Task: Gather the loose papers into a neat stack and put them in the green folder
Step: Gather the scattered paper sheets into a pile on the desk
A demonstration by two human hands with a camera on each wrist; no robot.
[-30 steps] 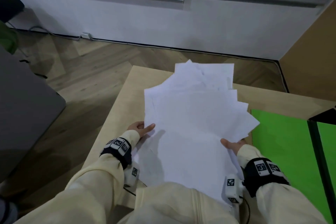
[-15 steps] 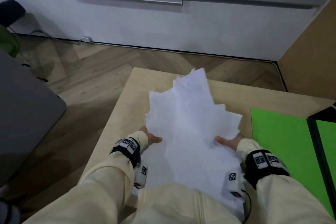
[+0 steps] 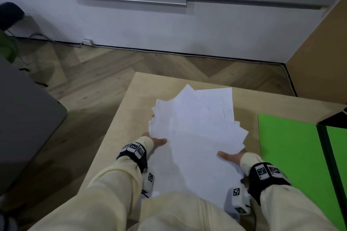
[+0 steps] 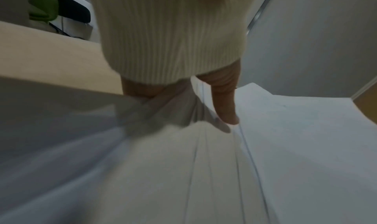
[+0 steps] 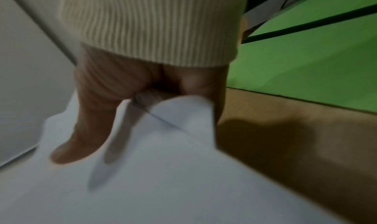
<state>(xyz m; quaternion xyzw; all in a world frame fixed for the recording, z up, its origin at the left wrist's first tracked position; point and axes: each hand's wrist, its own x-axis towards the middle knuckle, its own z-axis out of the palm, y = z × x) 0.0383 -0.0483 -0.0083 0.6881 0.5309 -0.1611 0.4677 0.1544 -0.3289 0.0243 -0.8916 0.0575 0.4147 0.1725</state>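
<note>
A fanned bundle of white papers is held over the wooden table, its far corners splayed out unevenly. My left hand grips the bundle's left edge, thumb on top and fingers hidden beneath. My right hand grips the right edge the same way. In the left wrist view the thumb presses on the papers. In the right wrist view the thumb lies on the sheets. The open green folder lies flat to the right, and shows again as the folder beside my hand.
A grey table stands to the left across a strip of wood floor. A white wall with a cable along its base runs behind. A brown panel rises at the far right. A dark object sits at the folder's far corner.
The bundle has been drawn together and tilted from an upright spread to a lower, flatter fan. Both hands have kept their hold on its side edges.
</note>
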